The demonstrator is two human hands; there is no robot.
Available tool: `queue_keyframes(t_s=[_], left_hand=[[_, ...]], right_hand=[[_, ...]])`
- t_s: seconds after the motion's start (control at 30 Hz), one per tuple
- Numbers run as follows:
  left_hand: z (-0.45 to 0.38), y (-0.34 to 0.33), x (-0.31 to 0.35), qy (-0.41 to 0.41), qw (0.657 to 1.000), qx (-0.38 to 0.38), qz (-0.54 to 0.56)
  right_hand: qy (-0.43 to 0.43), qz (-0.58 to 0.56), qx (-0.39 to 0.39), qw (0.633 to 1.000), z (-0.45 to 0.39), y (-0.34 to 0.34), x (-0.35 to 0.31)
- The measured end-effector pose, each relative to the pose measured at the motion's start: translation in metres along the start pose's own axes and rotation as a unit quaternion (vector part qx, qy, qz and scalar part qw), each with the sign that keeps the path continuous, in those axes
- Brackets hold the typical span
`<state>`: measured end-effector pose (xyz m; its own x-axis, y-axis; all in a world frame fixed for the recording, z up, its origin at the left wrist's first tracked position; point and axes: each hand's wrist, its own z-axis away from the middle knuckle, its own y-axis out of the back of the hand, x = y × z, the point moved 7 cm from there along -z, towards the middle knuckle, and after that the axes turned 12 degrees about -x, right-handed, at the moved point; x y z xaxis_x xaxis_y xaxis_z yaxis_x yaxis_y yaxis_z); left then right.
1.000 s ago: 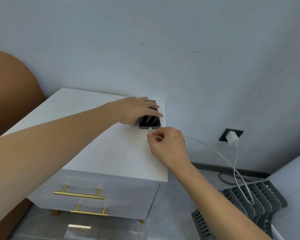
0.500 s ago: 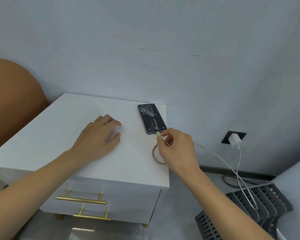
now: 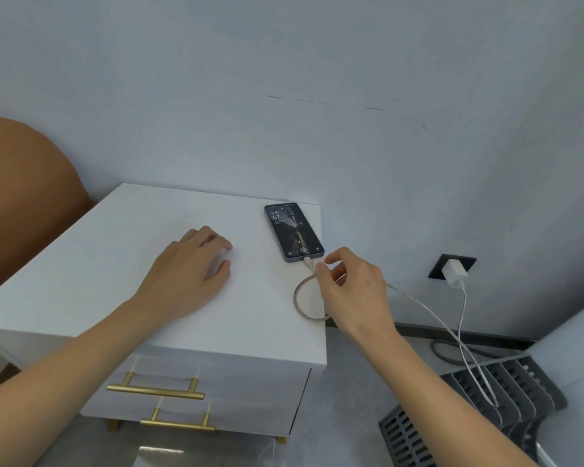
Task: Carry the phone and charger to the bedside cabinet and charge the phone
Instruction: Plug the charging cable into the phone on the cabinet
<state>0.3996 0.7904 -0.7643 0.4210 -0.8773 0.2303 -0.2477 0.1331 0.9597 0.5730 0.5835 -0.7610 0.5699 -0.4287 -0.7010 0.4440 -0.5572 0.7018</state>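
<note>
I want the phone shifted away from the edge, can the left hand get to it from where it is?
Probably yes: the left hand lies flat on the cabinet top, with bare surface between it and the phone.

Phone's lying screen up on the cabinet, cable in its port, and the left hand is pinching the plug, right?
Not quite: the head view shows the right hand pinching the plug. The left hand lies flat on the cabinet, clear of the phone.
</note>
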Motion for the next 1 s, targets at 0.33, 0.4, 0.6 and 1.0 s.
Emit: queue_keyframes(t_s=[0.33, 0.4, 0.6, 1.0], left_hand=[[0.002, 0.0, 0.0, 0.0, 1.0, 0.007, 0.007], [0.002, -0.001, 0.0, -0.001, 1.0, 0.009, 0.006], [0.002, -0.001, -0.001, -0.003, 1.0, 0.012, 0.011], [0.001, -0.002, -0.001, -0.008, 1.0, 0.014, 0.01]], right_hand=[[-0.014, -0.004, -0.009, 1.0, 0.0, 0.002, 0.012], [-0.012, 0.0, -0.009, 1.0, 0.0, 0.002, 0.012], [-0.012, 0.008, -0.016, 1.0, -0.001, 0.006, 0.013], [-0.009, 0.018, -0.016, 1.0, -0.002, 0.007, 0.009]])
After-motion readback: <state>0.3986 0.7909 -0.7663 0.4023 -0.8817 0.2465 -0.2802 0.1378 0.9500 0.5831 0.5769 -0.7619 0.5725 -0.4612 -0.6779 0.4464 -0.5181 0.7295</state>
